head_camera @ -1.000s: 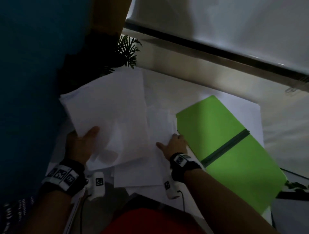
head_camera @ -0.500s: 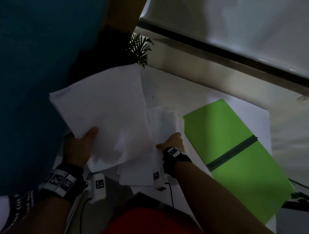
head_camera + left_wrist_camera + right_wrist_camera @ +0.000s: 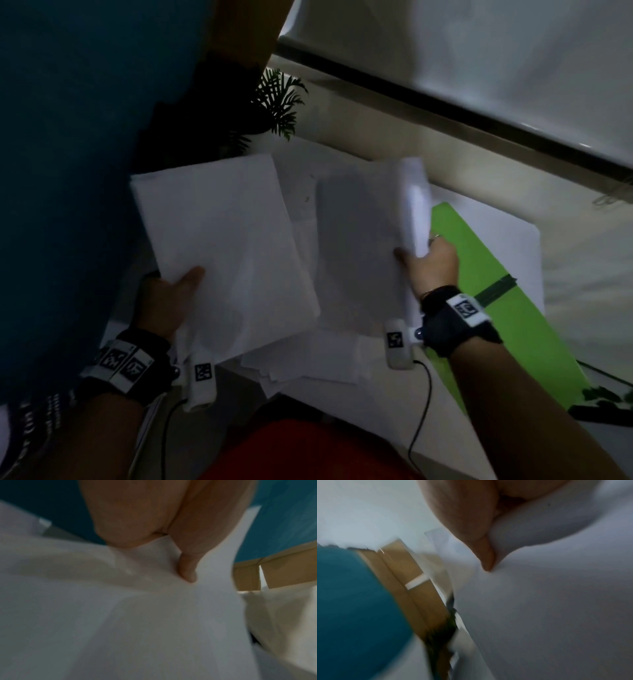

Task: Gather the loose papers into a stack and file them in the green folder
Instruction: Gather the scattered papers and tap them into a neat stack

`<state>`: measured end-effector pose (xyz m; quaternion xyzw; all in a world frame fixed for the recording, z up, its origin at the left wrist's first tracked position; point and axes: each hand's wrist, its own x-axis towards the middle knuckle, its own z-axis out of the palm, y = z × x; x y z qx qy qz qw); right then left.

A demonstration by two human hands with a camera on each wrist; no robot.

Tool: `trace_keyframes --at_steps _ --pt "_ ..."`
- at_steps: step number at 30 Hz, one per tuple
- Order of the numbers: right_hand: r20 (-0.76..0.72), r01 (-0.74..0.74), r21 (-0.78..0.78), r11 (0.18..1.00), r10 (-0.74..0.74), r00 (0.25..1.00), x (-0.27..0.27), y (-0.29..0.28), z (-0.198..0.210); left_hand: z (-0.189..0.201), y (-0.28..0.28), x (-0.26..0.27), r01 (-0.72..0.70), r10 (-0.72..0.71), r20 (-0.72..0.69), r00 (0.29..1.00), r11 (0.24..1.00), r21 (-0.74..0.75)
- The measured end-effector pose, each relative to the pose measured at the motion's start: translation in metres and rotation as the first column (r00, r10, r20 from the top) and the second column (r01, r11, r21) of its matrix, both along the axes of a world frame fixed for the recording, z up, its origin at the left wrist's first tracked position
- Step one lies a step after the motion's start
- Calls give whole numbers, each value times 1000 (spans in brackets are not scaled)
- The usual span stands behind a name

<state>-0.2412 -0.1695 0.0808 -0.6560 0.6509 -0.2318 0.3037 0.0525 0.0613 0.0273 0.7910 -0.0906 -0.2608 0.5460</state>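
White table point(image 3: 496, 219) | teal wall point(image 3: 68, 171) | potted plant point(image 3: 277, 99) | both hands point(image 3: 433, 262) gripping papers point(image 3: 222, 233)

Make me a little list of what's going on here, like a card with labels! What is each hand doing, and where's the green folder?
left hand: grips a bundle of white papers, thumb on top
right hand: grips a second batch of sheets, lifted at its right edge
green folder: lies closed on the table, right of the hands
more papers: loose on the table, near the person
plant: behind the papers
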Motion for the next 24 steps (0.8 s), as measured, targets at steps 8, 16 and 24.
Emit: trace_keyframes --at_steps 8,16,24 --pt "447 10 -136 991 52 893 -15 -25 80 -36 -39 -46 223 -203 -148 968 966 128" --pt "72 -85 392 916 61 995 30 14 -63 -50 -47 -55 374 -310 -296 904 907 194" --pt "-17 -258 370 892 284 959 71 55 -84 -44 -52 -68 361 -335 -143 931 900 244"
